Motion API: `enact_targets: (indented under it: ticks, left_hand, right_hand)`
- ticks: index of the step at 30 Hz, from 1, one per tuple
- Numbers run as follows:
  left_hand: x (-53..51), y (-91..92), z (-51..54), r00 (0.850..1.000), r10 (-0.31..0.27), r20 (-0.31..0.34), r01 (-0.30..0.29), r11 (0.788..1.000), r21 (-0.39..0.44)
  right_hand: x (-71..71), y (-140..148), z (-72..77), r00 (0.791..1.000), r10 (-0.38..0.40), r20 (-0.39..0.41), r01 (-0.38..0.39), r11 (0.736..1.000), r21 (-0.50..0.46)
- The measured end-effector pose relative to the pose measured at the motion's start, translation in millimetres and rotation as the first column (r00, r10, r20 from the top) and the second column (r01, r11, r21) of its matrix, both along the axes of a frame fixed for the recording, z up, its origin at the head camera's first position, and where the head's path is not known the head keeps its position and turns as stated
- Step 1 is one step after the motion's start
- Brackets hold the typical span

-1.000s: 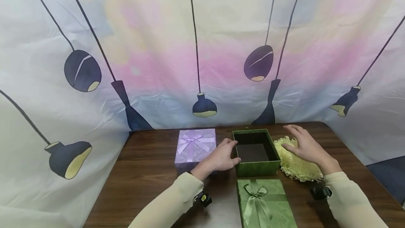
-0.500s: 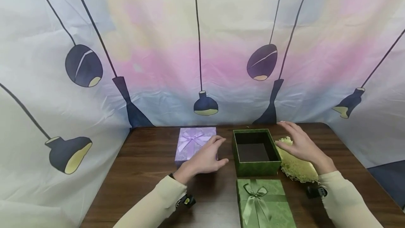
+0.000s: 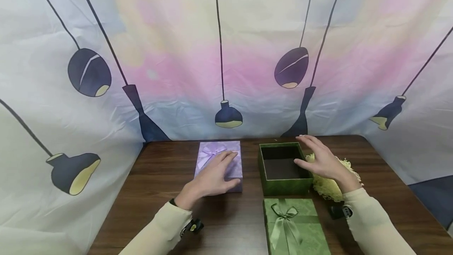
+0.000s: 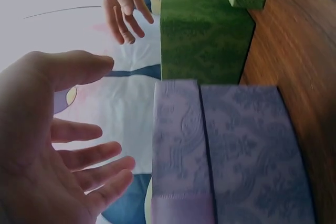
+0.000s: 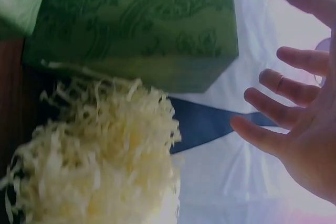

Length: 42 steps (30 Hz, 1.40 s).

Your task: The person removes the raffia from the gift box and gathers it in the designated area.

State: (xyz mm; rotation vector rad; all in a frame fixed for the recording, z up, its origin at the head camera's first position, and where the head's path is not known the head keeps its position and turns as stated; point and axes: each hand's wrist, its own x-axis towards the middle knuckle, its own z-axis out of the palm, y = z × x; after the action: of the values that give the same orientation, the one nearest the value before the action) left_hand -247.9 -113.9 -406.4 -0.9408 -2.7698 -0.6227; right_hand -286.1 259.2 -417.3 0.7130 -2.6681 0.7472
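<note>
**Listener:** What are the hands doing?

**Onlooker:** Neither one holds anything. The left hand point(image 3: 212, 176) hovers over the purple box point(image 3: 235, 172), its fingers slightly bent and thumb apart; seen from the wrist, a gap separates hand and box. The right hand point(image 3: 320, 162) hangs above the green box's point(image 3: 286, 187) right side, fingers spread, clear of it.

**Listener:** Where do the boxes stand?

**Onlooker:** Side by side, slightly apart, near the far edge of a dark wooden table point(image 3: 152, 192). Purple is on the person's left, green on the right, probably so each falls within easy reach of one hand.

**Listener:** Are they covered?

**Onlooker:** Purple is, with its ribbon bow point(image 3: 212, 151) on top. Green's mouth faces up, showing a dark interior. Its matching lid point(image 3: 311, 233) lies in front, bow upward, which seems to spare the bow from crushing.

**Listener:** Anything else?

**Onlooker:** Pale yellow shreds point(image 3: 325, 187) lie heaped just right of the green box, presumably packing put there to leave the inside free.
</note>
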Motion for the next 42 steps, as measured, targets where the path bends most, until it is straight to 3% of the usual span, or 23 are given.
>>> enact_targets:
  ticks: [5,16,36,42]
  left_hand:
    - [-0.8,-14.8,-0.5,0.997,0.028,-0.075,-0.031,0.999,-0.034]
    - [2.9,-39.4,-3.3,0.993,0.074,-0.093,-0.087,0.986,-0.14]
    - [-2.7,-70.5,-4.2,0.996,0.079,-0.036,-0.082,0.993,-0.082]
    - [-7.5,-79.9,-9.7,0.995,0.094,-0.023,-0.095,0.993,-0.066]
  right_hand:
    - [-0.9,-15.2,2.4,0.999,0.032,0.004,-0.032,0.999,0.007]
    - [-4.9,-47.2,7.9,0.99,0.128,0.065,-0.13,0.991,0.027]
    - [-11.4,-96.1,14.4,0.955,0.217,0.2,-0.236,0.969,0.078]
    - [-12.8,-110.1,13.3,0.949,0.245,0.198,-0.264,0.962,0.075]
